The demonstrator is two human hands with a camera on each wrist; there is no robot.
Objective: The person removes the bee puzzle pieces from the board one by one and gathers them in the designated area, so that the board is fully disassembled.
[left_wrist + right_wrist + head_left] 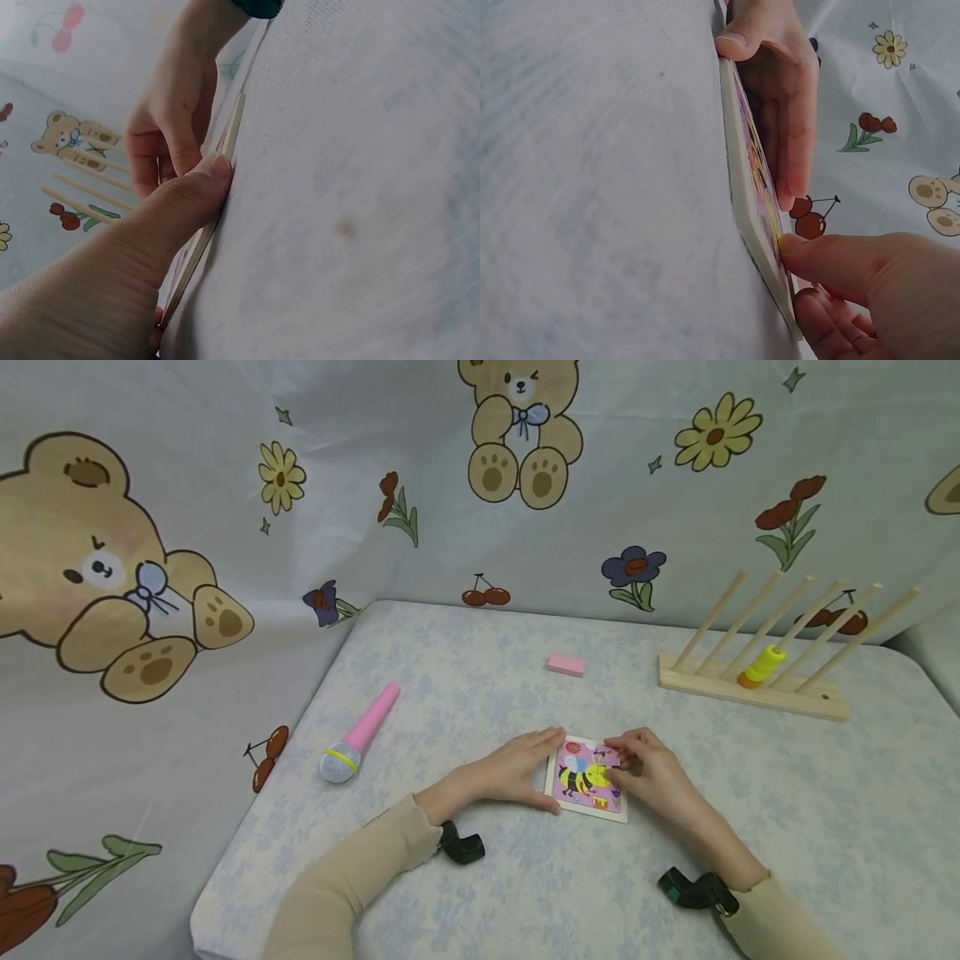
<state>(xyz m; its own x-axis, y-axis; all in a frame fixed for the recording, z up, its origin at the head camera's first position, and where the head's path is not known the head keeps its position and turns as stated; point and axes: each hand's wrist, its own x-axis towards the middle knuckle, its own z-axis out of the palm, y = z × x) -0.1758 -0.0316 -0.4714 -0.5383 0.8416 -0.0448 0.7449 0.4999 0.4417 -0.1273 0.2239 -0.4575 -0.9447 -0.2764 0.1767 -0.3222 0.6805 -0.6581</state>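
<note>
A small square bee jigsaw puzzle (581,777) with a pale frame lies flat on the table. Along its left side stretches my left hand (517,768), fingers nearly straight at the upper corner and thumb at the lower one. My right hand (660,777) has its thumb and curled fingers at the puzzle's right part. In the right wrist view the right thumb (817,255) touches the picture face, with the other fingers near the board's edge. Whether a single piece is raised between them cannot be made out. The left thumb (210,169) rests on the frame's edge.
Left of the hands lies a pink toy microphone (363,731). A pink block (566,665) sits behind the puzzle. At the back right stands a wooden peg rack (795,697) with yellow and orange beads (763,666) on one peg. A printed cloth (435,435) hangs behind the table.
</note>
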